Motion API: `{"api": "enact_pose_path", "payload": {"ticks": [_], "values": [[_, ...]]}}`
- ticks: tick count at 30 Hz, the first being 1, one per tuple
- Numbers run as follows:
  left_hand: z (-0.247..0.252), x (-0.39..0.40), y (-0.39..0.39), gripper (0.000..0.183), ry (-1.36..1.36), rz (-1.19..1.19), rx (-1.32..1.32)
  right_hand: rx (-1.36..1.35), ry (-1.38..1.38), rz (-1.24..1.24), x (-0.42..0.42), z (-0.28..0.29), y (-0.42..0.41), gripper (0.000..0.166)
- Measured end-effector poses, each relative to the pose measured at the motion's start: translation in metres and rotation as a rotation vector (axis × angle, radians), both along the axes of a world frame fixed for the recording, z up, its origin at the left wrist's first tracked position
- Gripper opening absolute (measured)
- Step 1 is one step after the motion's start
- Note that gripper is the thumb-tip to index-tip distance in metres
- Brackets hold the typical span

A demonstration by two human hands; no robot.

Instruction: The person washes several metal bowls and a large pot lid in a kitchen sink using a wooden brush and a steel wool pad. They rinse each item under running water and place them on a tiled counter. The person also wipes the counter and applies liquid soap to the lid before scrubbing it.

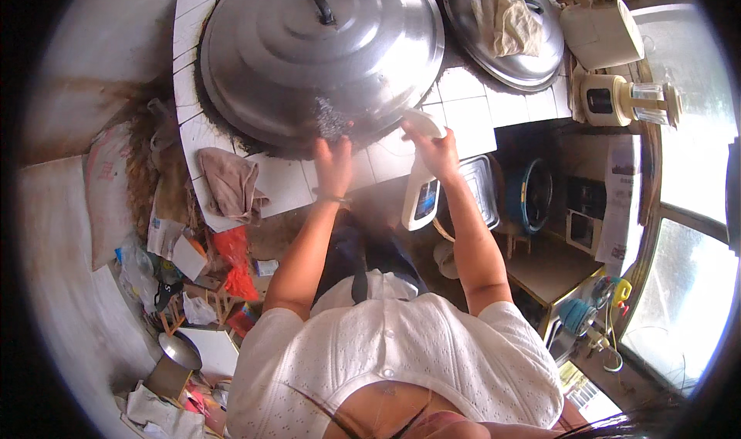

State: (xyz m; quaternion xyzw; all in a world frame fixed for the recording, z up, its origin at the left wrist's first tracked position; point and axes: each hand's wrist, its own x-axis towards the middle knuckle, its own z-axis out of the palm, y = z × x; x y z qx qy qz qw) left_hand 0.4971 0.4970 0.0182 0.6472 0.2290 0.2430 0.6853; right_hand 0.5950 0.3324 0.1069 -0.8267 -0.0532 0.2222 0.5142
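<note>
My left hand [333,164], blurred, is at the near rim of a large domed metal lid [278,80]. It holds what looks like a silvery wire scourer [330,117] against the lid; the fingers are partly hidden. A white spray bottle [424,198] with a label is gripped in my right hand [437,152], around its neck just below the trigger head. The bottle hangs in front of the tiled edge, its head near the lid's right rim. A dark strap handle [318,6] tops the lid.
A brownish folded cloth [230,184] lies on the white tiled stove top [283,183]. A smaller metal lid [492,62] carries a beige cloth [509,25]. A cream blender [611,100] stands right. Below are a blue-rimmed basin [535,196] and a red plastic bag [234,259].
</note>
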Motion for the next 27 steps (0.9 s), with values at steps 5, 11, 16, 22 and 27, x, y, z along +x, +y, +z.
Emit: {"api": "enact_pose_path", "payload": {"ticks": [5,11,16,22,27], "values": [[-0.009,-0.011,0.016,0.041,-0.019,-0.033,-0.092,0.011,-0.004,-0.056,0.008,-0.006,0.001,0.046],[-0.007,-0.007,0.011,0.041,-0.022,-0.062,-0.124,-0.003,-0.009,0.026,0.011,-0.01,0.001,0.045],[-0.01,-0.006,0.006,0.042,-0.046,-0.062,-0.102,0.063,-0.068,-0.093,0.0,-0.009,0.0,0.04],[0.0,-0.007,0.002,0.041,-0.045,-0.047,-0.163,0.066,-0.175,-0.204,-0.002,-0.02,-0.011,0.037],[-0.004,-0.015,-0.001,0.041,-0.037,-0.065,-0.159,-0.028,-0.064,-0.225,0.008,-0.008,-0.028,0.042]]}}
